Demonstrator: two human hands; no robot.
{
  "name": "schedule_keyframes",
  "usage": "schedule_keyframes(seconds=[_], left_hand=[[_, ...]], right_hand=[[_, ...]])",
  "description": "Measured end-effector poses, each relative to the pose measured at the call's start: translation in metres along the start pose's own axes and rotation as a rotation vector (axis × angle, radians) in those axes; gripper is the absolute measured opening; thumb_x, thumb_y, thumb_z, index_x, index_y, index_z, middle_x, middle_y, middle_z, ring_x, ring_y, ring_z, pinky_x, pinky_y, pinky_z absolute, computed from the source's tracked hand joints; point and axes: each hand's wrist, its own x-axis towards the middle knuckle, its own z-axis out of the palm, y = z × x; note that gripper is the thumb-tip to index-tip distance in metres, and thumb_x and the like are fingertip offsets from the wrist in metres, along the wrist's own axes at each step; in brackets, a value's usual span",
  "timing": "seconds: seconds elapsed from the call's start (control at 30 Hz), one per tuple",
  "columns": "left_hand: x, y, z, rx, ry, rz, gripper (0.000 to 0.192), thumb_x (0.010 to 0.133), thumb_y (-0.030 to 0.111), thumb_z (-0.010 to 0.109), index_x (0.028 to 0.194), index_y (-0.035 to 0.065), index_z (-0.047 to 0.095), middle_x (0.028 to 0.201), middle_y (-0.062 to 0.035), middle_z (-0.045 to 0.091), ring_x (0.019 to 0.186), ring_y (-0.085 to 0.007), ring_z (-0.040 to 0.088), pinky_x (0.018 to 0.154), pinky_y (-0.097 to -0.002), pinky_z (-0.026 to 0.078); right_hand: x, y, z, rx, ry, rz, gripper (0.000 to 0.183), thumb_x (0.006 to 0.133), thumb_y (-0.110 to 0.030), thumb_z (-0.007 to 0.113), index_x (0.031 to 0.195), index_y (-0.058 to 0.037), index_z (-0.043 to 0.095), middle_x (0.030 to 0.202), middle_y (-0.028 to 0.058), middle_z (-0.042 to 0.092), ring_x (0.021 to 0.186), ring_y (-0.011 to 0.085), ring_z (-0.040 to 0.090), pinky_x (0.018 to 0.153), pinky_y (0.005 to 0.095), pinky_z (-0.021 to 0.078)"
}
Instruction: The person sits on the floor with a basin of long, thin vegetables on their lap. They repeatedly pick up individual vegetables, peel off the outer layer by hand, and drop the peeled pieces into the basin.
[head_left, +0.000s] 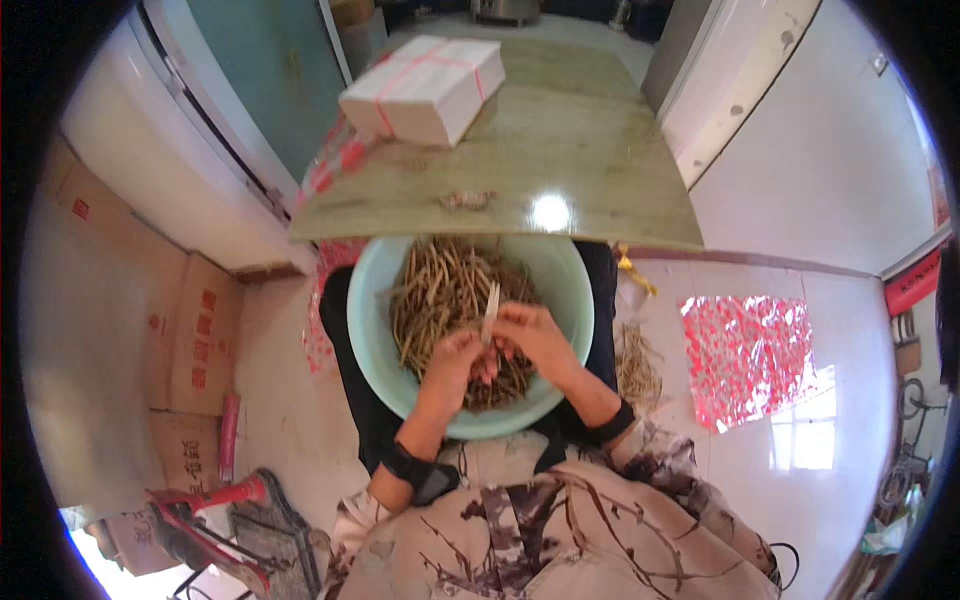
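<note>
A pale green plastic basin (366, 360) rests on my lap, holding a heap of dried brown bean pods (431, 289). Over the heap, my left hand (455, 360) and my right hand (527, 330) meet near the middle. Between them a pale, slender opened pod (490, 311) stands roughly upright, its split tip pointing away from me. The fingertips of both hands are closed on its lower part. Some fingers are curled under and partly hidden.
A green wood-grained table (585, 165) overhangs the basin's far rim, bearing a tied white block (435, 82). Loose pods (637, 367) and a red-patterned sheet (750, 352) lie on the floor to the right. Cardboard boxes (202, 334) and a red-framed metal object (225, 525) stand left.
</note>
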Motion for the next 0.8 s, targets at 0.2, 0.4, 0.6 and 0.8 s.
schedule_keyframes(seconds=[0.2,0.4,0.6,0.8], left_hand=[[0.006,0.005,0.003,-0.207,0.023,-0.047,0.019,0.084,0.015,0.039,0.083,0.0008,0.052,0.074,-0.0068,0.056,0.058,-0.0116,0.054,0.047,-0.021,0.043],[0.003,0.001,0.001,-0.077,-0.002,-0.031,0.018,0.085,0.019,0.048,0.081,0.0029,0.053,0.071,-0.0039,0.054,0.058,-0.0106,0.054,0.048,-0.0202,0.043],[0.001,-0.001,-0.003,-0.212,-0.006,-0.12,0.015,0.084,0.019,0.051,0.08,0.005,0.054,0.066,-0.002,0.054,0.057,-0.0098,0.053,0.048,-0.0201,0.042],[0.006,-0.006,-0.01,-0.386,-0.093,-0.167,0.009,0.083,0.015,0.051,0.081,0.0059,0.054,0.068,-0.0023,0.053,0.056,-0.0108,0.05,0.048,-0.0218,0.041]], right_hand=[[0.005,-0.007,0.0,-0.096,0.106,-0.202,0.017,0.081,-0.015,0.055,0.073,0.0003,0.055,0.059,0.0007,0.053,0.049,0.0051,0.046,0.044,0.0202,0.0355],[0.005,-0.003,0.001,-0.106,0.117,-0.19,0.016,0.081,-0.014,0.055,0.074,0.0,0.056,0.059,0.0011,0.052,0.05,0.0051,0.045,0.044,0.0202,0.0352],[-0.004,-0.013,0.008,-0.108,0.127,-0.211,0.013,0.079,-0.012,0.057,0.075,-0.0001,0.056,0.059,0.0011,0.052,0.051,0.0048,0.045,0.045,0.0201,0.0348],[0.0,-0.006,0.004,-0.069,0.122,-0.201,0.014,0.079,-0.012,0.058,0.073,0.001,0.056,0.06,0.0022,0.053,0.051,0.0051,0.045,0.046,0.021,0.0356]])
